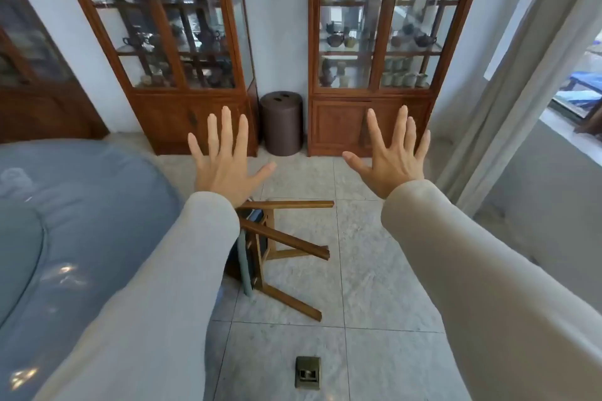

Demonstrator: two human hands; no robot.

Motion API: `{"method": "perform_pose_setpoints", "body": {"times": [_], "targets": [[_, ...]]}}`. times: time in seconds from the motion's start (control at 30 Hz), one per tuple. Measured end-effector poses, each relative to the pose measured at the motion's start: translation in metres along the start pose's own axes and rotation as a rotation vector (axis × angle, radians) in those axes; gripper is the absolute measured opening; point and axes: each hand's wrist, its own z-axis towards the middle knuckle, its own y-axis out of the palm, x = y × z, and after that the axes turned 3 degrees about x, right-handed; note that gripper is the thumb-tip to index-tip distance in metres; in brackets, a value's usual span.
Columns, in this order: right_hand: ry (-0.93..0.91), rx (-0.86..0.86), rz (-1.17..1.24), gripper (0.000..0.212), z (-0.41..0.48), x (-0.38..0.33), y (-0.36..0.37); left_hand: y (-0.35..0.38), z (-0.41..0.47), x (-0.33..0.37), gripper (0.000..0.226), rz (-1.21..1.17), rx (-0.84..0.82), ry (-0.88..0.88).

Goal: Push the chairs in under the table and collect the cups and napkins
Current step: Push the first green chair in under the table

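Left hand (224,163): raised, palm down, fingers spread wide, holding nothing; it hangs above the overturned chair (277,251). Right hand (392,159): same pose, fingers fanned wide, empty, to the right of the chair and apart from it. Chair: wooden, lying on its side on the tiled floor (374,286), legs pointing right, just beside the table (65,221) (blue cloth cover). Beyond the chair: dark cylindrical bin (281,127) between two glass-fronted cabinets (371,75). Near edge of the floor, this side of the chair: small brass floor socket (308,372).
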Motion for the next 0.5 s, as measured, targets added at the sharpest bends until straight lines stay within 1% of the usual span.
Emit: {"method": "perform_pose_setpoints", "body": {"times": [0.03,0.1,0.23,0.4,0.5], "targets": [[0.009,-0.047,-0.018,0.089,-0.001,0.014,0.004,0.007,0.0,0.016,0.1,0.002,-0.052,-0.026],[0.016,-0.083,-0.06,0.089,0.001,0.043,0.021,0.026,0.002,0.042,0.1,-0.015,-0.091,-0.046],[0.03,-0.158,-0.052,0.089,0.006,0.088,0.058,0.068,0.007,0.084,0.101,-0.026,-0.148,-0.031],[0.041,-0.254,-0.029,0.089,0.028,0.123,0.106,0.128,0.027,0.121,0.1,-0.026,-0.275,-0.061],[0.033,-0.291,-0.029,0.089,0.059,0.143,0.139,0.168,0.052,0.135,0.1,-0.036,-0.344,-0.09]]}}
